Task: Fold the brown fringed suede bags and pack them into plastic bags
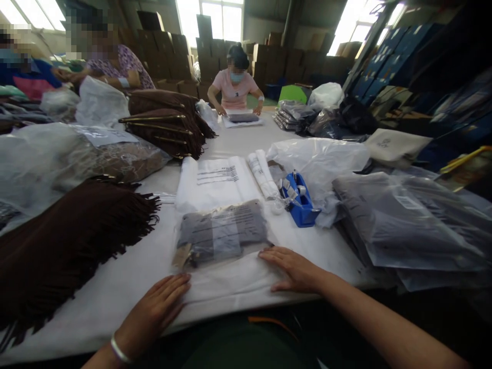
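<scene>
In front of me on the white-covered table lies a clear printed plastic bag (246, 225) with a folded grey item inside; a pale label and a brown tag show through it. My left hand (159, 302) rests flat at the near left corner of the bag's loose end, fingers stretched out. On the right side of that end lies my right hand (290, 269), its fingers spread over the plastic. Just beyond the filled bag is a stack of flat printed bags (215, 177). A blue tape dispenser (302, 205) stands to the right, beside a rolled bundle of printed bags (263, 174).
Dark brown fringed pieces (77, 241) cover the left side, with a large filled plastic bag (115, 154) behind. Packed grey bags (407, 220) are piled at the right edge. Across the table a person (236, 84) handles another package; more people are at the far left.
</scene>
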Demonstrator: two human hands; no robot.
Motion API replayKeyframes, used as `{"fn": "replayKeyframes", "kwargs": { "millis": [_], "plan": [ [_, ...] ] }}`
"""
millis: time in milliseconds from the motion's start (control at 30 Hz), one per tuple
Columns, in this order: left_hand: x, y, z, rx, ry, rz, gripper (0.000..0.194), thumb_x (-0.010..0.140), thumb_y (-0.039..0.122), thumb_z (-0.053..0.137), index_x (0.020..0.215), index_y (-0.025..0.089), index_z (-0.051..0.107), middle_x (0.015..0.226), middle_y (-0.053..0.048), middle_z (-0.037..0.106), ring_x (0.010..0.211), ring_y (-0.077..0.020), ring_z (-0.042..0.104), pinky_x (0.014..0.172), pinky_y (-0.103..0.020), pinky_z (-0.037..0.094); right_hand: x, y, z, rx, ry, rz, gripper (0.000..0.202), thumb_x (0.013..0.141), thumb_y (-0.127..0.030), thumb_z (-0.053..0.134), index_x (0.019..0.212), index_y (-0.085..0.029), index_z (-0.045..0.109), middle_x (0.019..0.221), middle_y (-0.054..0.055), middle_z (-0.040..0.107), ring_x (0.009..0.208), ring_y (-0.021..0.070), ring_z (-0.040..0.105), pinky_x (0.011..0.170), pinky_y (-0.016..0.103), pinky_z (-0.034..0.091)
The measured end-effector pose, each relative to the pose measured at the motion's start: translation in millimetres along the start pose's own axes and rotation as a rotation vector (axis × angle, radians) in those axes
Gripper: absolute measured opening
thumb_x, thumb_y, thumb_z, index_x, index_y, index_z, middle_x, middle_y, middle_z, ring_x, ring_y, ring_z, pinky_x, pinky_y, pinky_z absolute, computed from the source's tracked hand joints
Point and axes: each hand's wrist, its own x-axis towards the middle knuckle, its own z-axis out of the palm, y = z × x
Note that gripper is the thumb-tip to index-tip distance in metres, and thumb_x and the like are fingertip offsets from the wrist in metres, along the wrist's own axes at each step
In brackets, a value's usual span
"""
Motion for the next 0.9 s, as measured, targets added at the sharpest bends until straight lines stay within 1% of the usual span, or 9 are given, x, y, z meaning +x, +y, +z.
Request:
{"fn": "replayKeyframes", "kwargs": {
  "millis": [67,167,233,333,433,533,667,800,900],
  "plan": [
    [-0.3,-2.3,10.0,-0.057,0.095,-0.078,0.027,0.090,0.023,0.049,0.115,0.022,0.058,0.117,-0.005,0.065,0.106,-0.0173,0.061,0.094,-0.029,0.049,-10.0,4.5,0.2,0.015,0.024,-0.008,0.073,0.072,-0.026,0.067,0.139,-0.021,0.037,0.133,0.009,0.051,0.122,0.0238,0.046,0.106,0.040,0.034],
    [11.4,-2.2,22.4,-0.081,0.244,-0.359,0.026,0.094,0.031,0.041,0.104,0.018,0.060,0.098,-0.006,0.070,0.089,-0.0165,0.067,0.085,-0.027,0.052,-6.1,10.7,10.0,-0.002,0.146,0.032,0.059,0.070,-0.010,0.057,0.128,-0.022,0.051,0.120,0.006,0.061,0.113,0.0208,0.053,0.100,0.037,0.039],
    [20.8,-1.3,24.2,-0.096,0.271,-0.543,0.033,0.095,0.039,0.036,0.097,0.018,0.061,0.089,-0.004,0.071,0.078,-0.0161,0.068,0.076,-0.025,0.054,1.3,13.8,21.8,-0.026,0.270,0.093,0.042,0.076,-0.010,0.053,0.115,-0.022,0.060,0.107,0.004,0.067,0.102,0.0188,0.058,0.094,0.035,0.042],
    [19.5,-1.3,16.7,-0.130,0.212,-0.682,0.034,0.095,0.042,0.034,0.092,0.020,0.060,0.079,0.002,0.070,0.068,-0.0133,0.067,0.062,-0.019,0.052,5.2,6.6,42.2,-0.051,0.404,0.205,0.026,0.088,-0.018,0.044,0.104,-0.019,0.064,0.097,0.007,0.069,0.091,0.0191,0.061,0.086,0.034,0.044],
    [0.3,-1.3,2.6,-0.022,0.156,-0.656,0.034,0.095,0.039,0.033,0.094,0.022,0.062,0.079,0.002,0.069,0.059,-0.0121,0.064,0.053,-0.019,0.047,0.2,-14.1,59.4,-0.068,0.439,0.324,0.029,0.094,-0.026,0.037,0.092,-0.019,0.065,0.082,0.008,0.069,0.077,0.0201,0.062,0.073,0.032,0.043],
    [-3.4,5.2,-11.7,0.115,0.154,-0.513,0.035,0.096,0.035,0.032,0.099,0.020,0.063,0.086,-0.003,0.069,0.068,-0.0179,0.063,0.065,-0.029,0.048,-0.6,-33.6,66.8,-0.095,0.411,0.482,0.030,0.095,-0.032,0.037,0.081,-0.021,0.062,0.068,0.005,0.066,0.066,0.0195,0.060,0.062,0.028,0.037],
    [48.8,27.7,-14.1,0.100,0.123,-0.362,0.037,0.092,0.042,0.043,0.114,0.015,0.056,0.102,-0.010,0.064,0.097,-0.0255,0.057,0.089,-0.041,0.043,10.1,-42.3,62.4,-0.129,0.319,0.657,0.031,0.094,-0.036,0.038,0.077,-0.023,0.060,0.064,0.004,0.063,0.060,0.0183,0.057,0.056,0.026,0.031],
    [99.5,43.7,3.9,0.005,0.047,-0.266,0.032,0.093,0.042,0.042,0.081,0.018,0.060,0.078,-0.004,0.061,0.075,-0.0185,0.058,0.074,-0.031,0.047,16.9,-34.1,54.7,0.151,0.419,0.699,0.032,0.089,-0.042,0.048,0.068,-0.021,0.059,0.055,-0.001,0.057,0.052,0.0143,0.051,0.053,0.025,0.028],
    [102.6,36.5,21.0,-0.031,0.159,-0.281,0.030,0.092,0.039,0.041,0.079,0.022,0.062,0.076,-0.003,0.062,0.070,-0.0180,0.060,0.067,-0.029,0.048,13.2,-10.7,43.4,0.326,0.565,0.733,0.040,0.082,-0.049,0.057,0.056,-0.019,0.055,0.048,-0.004,0.051,0.047,0.0110,0.047,0.049,0.022,0.029]
  ]
}}
